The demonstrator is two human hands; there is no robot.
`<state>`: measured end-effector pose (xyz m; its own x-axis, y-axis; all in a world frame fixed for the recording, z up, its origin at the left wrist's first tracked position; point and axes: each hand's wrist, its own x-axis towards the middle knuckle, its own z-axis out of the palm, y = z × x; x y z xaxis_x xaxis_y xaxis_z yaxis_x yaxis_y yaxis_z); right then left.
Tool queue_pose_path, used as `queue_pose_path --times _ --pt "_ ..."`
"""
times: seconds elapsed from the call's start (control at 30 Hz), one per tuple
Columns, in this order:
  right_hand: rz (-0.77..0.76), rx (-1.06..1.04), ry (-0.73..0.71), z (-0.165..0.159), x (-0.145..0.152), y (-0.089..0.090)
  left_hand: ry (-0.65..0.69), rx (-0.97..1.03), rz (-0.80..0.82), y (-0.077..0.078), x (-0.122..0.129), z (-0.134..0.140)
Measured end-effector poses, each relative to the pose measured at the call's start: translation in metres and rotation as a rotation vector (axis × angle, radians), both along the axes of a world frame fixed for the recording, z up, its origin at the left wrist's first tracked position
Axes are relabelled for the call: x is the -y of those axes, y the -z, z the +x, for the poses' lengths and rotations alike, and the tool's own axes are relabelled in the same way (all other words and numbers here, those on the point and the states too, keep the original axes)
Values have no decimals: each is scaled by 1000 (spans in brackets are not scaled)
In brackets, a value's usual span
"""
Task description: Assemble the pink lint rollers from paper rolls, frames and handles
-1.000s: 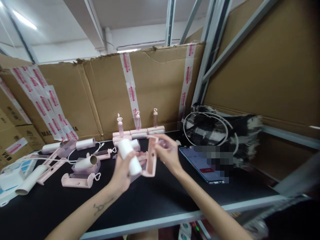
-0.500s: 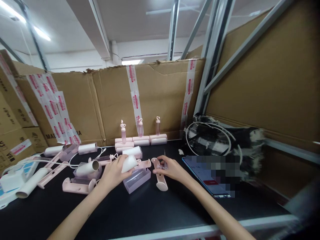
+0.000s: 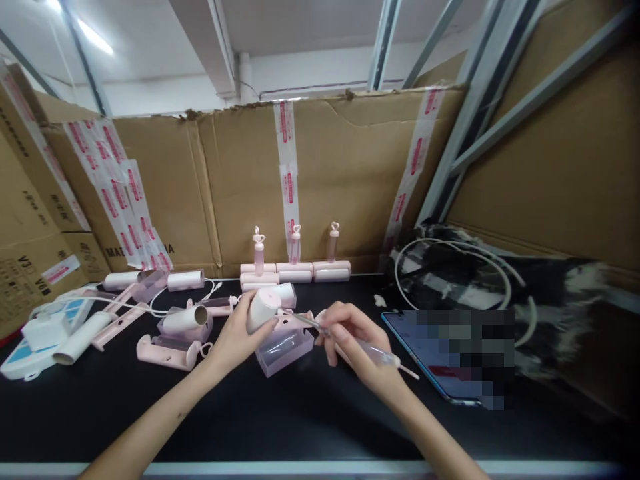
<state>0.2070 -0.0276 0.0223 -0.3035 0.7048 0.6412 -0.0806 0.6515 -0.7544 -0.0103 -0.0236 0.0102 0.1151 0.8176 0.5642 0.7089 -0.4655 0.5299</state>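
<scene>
My left hand (image 3: 237, 343) is wrapped round a short white cylinder (image 3: 263, 312), whose pink-tinted end faces right. A screwdriver (image 3: 307, 321) is held in my right hand (image 3: 353, 337); its thin metal shaft points left at the cylinder's end, and a clear handle shows behind the fingers. Whether the tip touches the cylinder I cannot tell. Below and between the hands lies a clear, lilac-tinted open box (image 3: 284, 352). Just behind that box is a pink curved holder (image 3: 295, 321), partly covered by the shaft. Another pink rim shows beside my right fingers, mostly hidden.
Pink holders (image 3: 167, 353), white tubes (image 3: 85, 339) and a white power strip (image 3: 30, 353) crowd the left. Small pink-capped bottles (image 3: 259, 257) stand on pink cases at the back. To the right are a phone (image 3: 430, 360) and coiled white cable (image 3: 397, 267). Cardboard (image 3: 240, 173) walls the rear.
My right hand has raised the screwdriver from near the pink holder and turned its shaft left toward the cylinder. My left hand has tilted the cylinder's end to the right. The head view has shifted.
</scene>
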Motion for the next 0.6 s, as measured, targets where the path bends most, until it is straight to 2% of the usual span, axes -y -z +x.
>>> queue_pose_path --times 0.07,0.23,0.4,0.6 --pt "118 6 38 -2 4 -3 18 -35 67 -2 1 1" --pt "322 117 172 -2 7 2 -36 -347 234 9 -2 -2" --pt "360 214 224 -1 9 15 -66 -518 252 16 -3 -5" --pt "383 227 233 2 10 19 -90 -594 257 15 -1 -5"
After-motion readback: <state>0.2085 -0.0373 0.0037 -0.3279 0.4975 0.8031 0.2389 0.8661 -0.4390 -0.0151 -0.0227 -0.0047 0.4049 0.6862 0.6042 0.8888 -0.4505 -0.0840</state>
